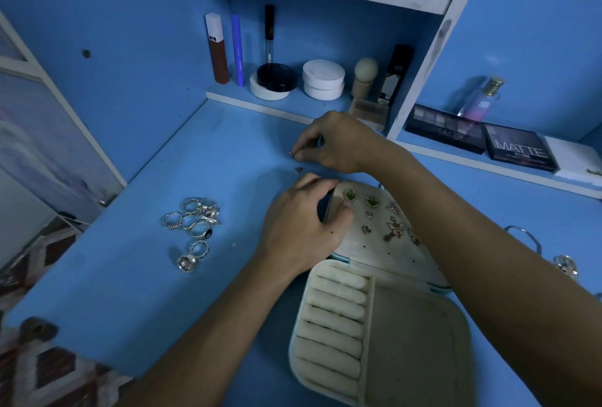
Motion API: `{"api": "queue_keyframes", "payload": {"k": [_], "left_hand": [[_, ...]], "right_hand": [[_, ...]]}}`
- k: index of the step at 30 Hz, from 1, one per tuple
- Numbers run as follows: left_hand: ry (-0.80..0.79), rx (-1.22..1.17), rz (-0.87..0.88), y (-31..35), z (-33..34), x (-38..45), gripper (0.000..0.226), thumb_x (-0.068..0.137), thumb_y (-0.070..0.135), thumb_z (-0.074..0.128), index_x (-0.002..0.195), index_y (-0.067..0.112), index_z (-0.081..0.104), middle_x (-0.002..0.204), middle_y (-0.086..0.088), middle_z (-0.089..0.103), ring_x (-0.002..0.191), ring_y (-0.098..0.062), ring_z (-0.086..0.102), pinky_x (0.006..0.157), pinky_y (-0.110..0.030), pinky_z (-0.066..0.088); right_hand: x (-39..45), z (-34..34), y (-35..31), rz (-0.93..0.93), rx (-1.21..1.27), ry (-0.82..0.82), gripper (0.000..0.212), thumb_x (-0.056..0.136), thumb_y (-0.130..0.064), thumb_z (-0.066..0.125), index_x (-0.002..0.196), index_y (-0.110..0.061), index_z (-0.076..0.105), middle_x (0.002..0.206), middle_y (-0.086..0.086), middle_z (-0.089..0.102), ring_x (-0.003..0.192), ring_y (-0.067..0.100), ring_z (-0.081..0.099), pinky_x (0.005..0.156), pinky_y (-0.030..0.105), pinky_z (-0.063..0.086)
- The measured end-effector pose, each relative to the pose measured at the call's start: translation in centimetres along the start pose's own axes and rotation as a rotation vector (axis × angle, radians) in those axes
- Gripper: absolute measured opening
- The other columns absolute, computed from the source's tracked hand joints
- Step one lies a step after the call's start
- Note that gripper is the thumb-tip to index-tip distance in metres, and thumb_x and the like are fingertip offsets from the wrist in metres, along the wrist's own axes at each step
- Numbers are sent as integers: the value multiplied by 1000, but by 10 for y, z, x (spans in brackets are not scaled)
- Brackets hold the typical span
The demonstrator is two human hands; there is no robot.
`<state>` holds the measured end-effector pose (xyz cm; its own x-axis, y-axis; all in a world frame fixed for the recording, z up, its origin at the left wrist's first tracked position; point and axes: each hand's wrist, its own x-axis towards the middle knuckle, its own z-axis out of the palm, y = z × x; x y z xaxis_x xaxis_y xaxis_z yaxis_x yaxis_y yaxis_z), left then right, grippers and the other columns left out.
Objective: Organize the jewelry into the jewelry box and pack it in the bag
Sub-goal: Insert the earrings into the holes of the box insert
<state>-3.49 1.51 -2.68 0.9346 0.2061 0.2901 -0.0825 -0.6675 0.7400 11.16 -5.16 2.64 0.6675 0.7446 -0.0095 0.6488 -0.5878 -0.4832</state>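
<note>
An open cream jewelry box (410, 335) lies on the blue desk (130, 276), with ring rolls on its left side. Its raised panel (371, 244) carries several earrings (395, 227). My left hand (299, 227) grips the panel's left edge. Just beyond the box, my right hand (335, 143) pinches a small earring (292, 153) at its fingertips on the desk. Another small earring (298, 170) lies loose between my hands. A pile of several silver rings (195, 227) sits on the desk to the left.
Cosmetics stand on the low shelf behind: tubes (218, 48), round compacts (322, 79), a brush (365, 77). Eyeshadow palettes (518, 147) and a perfume bottle (482, 99) sit at right. More metal jewelry (565, 265) lies at the desk's right edge. A patterned rug (49, 374) covers the floor.
</note>
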Motion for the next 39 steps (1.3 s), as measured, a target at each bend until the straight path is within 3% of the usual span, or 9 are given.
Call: {"api": "queue_keyframes", "payload": {"k": [5, 9, 12, 15, 19, 22, 26, 34, 39], "left_hand": [[-8, 3, -15, 0, 0, 0, 38, 84, 46, 52, 113, 28, 69, 103, 14, 61, 89, -8, 58, 78, -27, 47], [-12, -3, -21, 1, -2, 0, 40, 83, 46, 52, 115, 29, 69, 107, 14, 62, 95, -8, 59, 84, -29, 49], [-9, -8, -22, 2, -2, -1, 42, 83, 46, 52, 116, 28, 69, 109, 14, 63, 100, -8, 59, 87, -27, 48], [-16, -13, -18, 2, -3, 0, 43, 82, 46, 52, 117, 27, 69, 110, 15, 63, 102, -5, 58, 89, -26, 47], [-18, -37, -20, 3, -4, -1, 42, 82, 46, 53, 116, 27, 70, 109, 16, 63, 102, -6, 59, 92, -32, 49], [-18, -61, -17, 2, -5, -1, 42, 82, 47, 55, 116, 26, 69, 110, 18, 62, 104, -5, 59, 94, -35, 50], [-19, -92, -26, 2, -5, 0, 45, 82, 48, 56, 118, 25, 69, 113, 16, 62, 105, -6, 60, 96, -37, 50], [-41, -168, -9, 3, -9, -1, 38, 83, 46, 58, 117, 30, 67, 110, 20, 61, 95, 3, 57, 77, -20, 45], [-25, -228, -51, 8, -10, -1, 19, 93, 26, 67, 111, 28, 66, 100, 14, 66, 82, -14, 63, 71, -33, 55]], "right_hand": [[-17, -11, 3, 18, 44, 100, 5, 90, -21, 71, 89, -20, 76, 85, -14, 68, 69, -12, 54, 64, 1, 38], [-34, -18, 10, 33, 122, 261, 5, 90, -17, 70, 90, -15, 74, 83, -15, 64, 75, 3, 60, 68, 8, 46], [-54, -25, 14, 66, 227, 386, 5, 89, -15, 70, 84, -14, 72, 85, -5, 71, 80, 14, 69, 71, 27, 59], [-76, -32, 15, 86, 306, 506, 16, 87, -11, 72, 75, -19, 66, 82, -4, 73, 76, 9, 71, 67, 20, 56], [-108, -40, 21, 176, 385, 570, 5, 86, -19, 71, 82, -20, 69, 82, -2, 76, 80, 19, 74, 78, 41, 60], [-132, -41, 23, 200, 451, 634, 13, 85, -17, 70, 79, -28, 69, 85, -4, 76, 84, 19, 74, 80, 48, 59], [-165, -38, 25, 274, 557, 698, 12, 90, -11, 69, 86, -22, 71, 75, -6, 76, 81, 9, 74, 81, 42, 60], [-212, -22, 25, 296, 786, 840, 17, 93, -2, 66, 96, -18, 72, 93, -3, 76, 89, 12, 74, 73, 31, 61], [-230, -11, 26, 320, 901, 884, 14, 93, -8, 66, 96, -21, 72, 90, -3, 77, 89, 13, 75, 67, 24, 59]]}}
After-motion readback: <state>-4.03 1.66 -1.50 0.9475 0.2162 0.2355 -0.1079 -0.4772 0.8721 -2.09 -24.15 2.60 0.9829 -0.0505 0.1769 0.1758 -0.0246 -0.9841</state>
